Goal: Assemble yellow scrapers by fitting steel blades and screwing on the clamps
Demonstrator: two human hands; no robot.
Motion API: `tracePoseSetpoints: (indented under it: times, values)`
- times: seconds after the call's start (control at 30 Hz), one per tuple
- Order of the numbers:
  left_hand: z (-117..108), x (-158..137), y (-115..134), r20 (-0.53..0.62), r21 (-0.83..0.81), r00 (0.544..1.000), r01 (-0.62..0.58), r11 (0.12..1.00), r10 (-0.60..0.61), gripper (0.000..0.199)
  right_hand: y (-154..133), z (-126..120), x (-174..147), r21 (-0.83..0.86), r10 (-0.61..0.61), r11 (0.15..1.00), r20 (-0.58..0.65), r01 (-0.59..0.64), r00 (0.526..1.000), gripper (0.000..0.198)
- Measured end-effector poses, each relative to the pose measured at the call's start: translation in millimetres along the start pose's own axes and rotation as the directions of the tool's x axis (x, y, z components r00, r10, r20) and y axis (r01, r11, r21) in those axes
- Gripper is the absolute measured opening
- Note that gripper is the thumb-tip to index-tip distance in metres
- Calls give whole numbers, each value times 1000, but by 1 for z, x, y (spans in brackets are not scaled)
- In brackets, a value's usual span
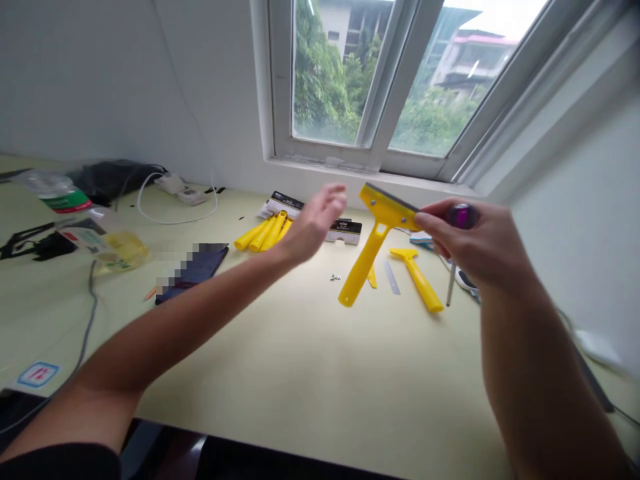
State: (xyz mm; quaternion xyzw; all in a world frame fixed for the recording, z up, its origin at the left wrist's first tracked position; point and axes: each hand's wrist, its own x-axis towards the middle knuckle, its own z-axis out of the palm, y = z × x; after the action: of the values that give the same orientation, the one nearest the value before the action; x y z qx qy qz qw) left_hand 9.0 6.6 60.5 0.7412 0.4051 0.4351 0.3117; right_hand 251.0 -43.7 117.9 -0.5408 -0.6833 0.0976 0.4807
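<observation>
My right hand [483,247] pinches one end of the head of a yellow scraper [364,261], raised above the table with its handle slanting down. A screwdriver [463,216] with a purple-tipped handle is tucked in the same hand, its shaft pointing down. My left hand [313,230] is in the air left of the scraper, fingers apart and holding nothing. Below lie another yellow scraper handle [424,285], a flat metal blade [392,277], a small yellow part [373,277] and several tiny screws [336,277]. Several yellow scraper handles [265,233] lie beyond my left wrist.
Black-and-white packaging [345,231] lies at the back under the window. To the left are a dark, partly pixelated flat item [200,267], a plastic bottle [63,193], a power strip [183,190] and cables. A numbered label [38,375] is stuck on the table [320,373].
</observation>
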Motion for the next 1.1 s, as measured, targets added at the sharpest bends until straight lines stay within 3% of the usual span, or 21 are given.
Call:
tracePoseSetpoints:
  times: [0.07, 0.13, 0.2, 0.27, 0.33, 0.37, 0.43, 0.5, 0.57, 0.6, 0.63, 0.7, 0.8, 0.93, 1.1]
  values:
    - [12, -22, 5, 176, -331, 983, 108, 937, -51, 45, -7, 10, -6, 39, 26, 999, 127, -31, 992, 23]
    - [23, -44, 4, 387, -592, 921, 293, 751, -54, 45, -12, 20, -9, 64, 21, 997, 233, -36, 972, 24]
    - [30, -63, 2, 485, -699, 874, 404, 590, -24, 42, -14, 27, -10, 56, -9, 998, 331, -10, 944, 25]
    - [32, -76, 0, 516, -749, 857, 453, 483, -5, 39, -14, 31, -10, 22, -52, 999, 433, 47, 900, 24]
    - [31, -83, -3, 514, -762, 857, 467, 449, -18, 34, -14, 31, -10, -33, -80, 994, 473, 108, 878, 23]
    - [30, -85, -5, 507, -755, 861, 464, 463, -37, 34, -15, 29, -10, -48, -88, 991, 450, 122, 889, 22]
    - [27, -86, -11, 484, -702, 872, 438, 562, -76, 36, -20, 23, -12, -3, -92, 995, 309, 98, 947, 16]
    - [25, -87, -17, 453, -541, 887, 356, 762, -92, 38, -28, 15, -14, 195, -91, 978, 52, 80, 994, 12]
    - [22, -88, -21, 420, -235, 907, 146, 961, -36, 37, -37, 6, -15, 441, -69, 885, -198, 152, 978, 13]
    - [21, -89, -23, 421, -47, 907, 7, 999, 14, 36, -41, 1, -15, 536, -58, 818, -287, 210, 956, 14]
    - [20, -90, -24, 442, 128, 895, -132, 983, 62, 35, -45, -3, -15, 608, -48, 751, -338, 258, 940, 16]
    - [19, -93, -25, 528, 370, 841, -350, 861, 115, 37, -49, -10, -15, 713, -32, 647, -330, 271, 943, 20]
    - [22, -98, -25, 633, 502, 767, -514, 695, 110, 35, -48, -6, -16, 814, -4, 561, -180, 151, 984, 26]
    - [26, -101, -24, 667, 555, 738, -582, 594, 99, 34, -39, 22, -21, 873, -19, 486, 48, -33, 999, 29]
    - [27, -101, -21, 670, 587, 739, -589, 556, 75, 35, -27, 48, -24, 887, -40, 446, 152, -118, 988, 30]
